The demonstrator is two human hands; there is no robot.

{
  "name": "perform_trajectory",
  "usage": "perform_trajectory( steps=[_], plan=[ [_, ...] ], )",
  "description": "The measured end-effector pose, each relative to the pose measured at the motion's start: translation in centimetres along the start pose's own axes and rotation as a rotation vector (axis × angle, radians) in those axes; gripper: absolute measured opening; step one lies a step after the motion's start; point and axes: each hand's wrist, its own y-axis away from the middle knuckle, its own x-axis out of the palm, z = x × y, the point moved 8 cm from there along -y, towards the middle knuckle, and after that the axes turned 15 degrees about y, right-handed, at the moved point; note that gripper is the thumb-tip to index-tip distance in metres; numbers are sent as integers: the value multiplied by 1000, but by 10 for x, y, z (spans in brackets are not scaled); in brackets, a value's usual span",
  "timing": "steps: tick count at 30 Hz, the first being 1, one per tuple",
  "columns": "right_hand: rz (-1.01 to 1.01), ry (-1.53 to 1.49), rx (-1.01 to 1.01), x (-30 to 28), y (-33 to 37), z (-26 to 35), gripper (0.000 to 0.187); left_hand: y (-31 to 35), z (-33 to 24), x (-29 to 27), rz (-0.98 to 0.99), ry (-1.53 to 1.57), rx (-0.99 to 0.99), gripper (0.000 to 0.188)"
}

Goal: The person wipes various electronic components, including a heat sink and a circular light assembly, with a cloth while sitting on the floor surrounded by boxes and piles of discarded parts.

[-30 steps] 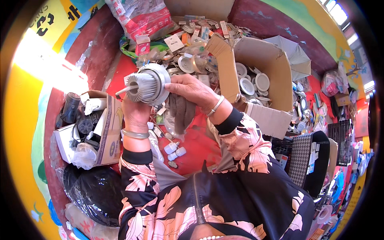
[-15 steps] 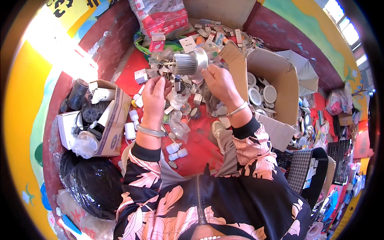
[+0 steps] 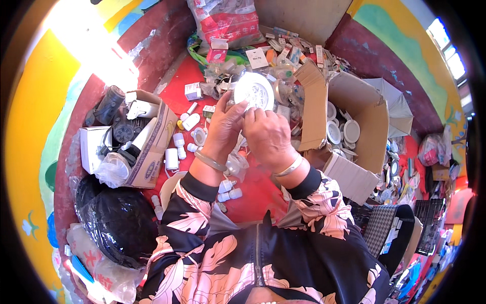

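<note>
A round LED downlight (image 3: 254, 90) is held up in front of me, its white ring and pale face turned toward me. My left hand (image 3: 226, 124) grips its lower left rim, fingers partly behind it. At the bottom rim, my right hand (image 3: 268, 133) is closed with fingertips pressed on the edge, close against the left thumb. The lamp's finned metal body is hidden behind the face. Below the hands, white bulbs (image 3: 230, 194) lie on the red cloth (image 3: 255, 202).
On the right stands an open cardboard box (image 3: 372, 119) holding round white lamps (image 3: 351, 130). A smaller box (image 3: 152, 147) of mixed parts and a black plastic bag (image 3: 119, 223) are at left. Small cartons (image 3: 257, 58) and a red-and-white sack (image 3: 228, 23) lie at the far side.
The downlight has turned from side-on, fins showing, to face me. My left hand, empty before, has taken hold of its rim. My right hand has moved down and left along it.
</note>
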Motion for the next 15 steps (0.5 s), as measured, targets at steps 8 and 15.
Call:
perform_trajectory(
  steps=[8,15],
  plan=[
    [31,-1233,561,8,-4,-133,21,5,-14,17,42,229,17,51],
    [-107,-1913,1080,30,14,-153,42,1,-8,17,55,128,41,64]
  ],
)
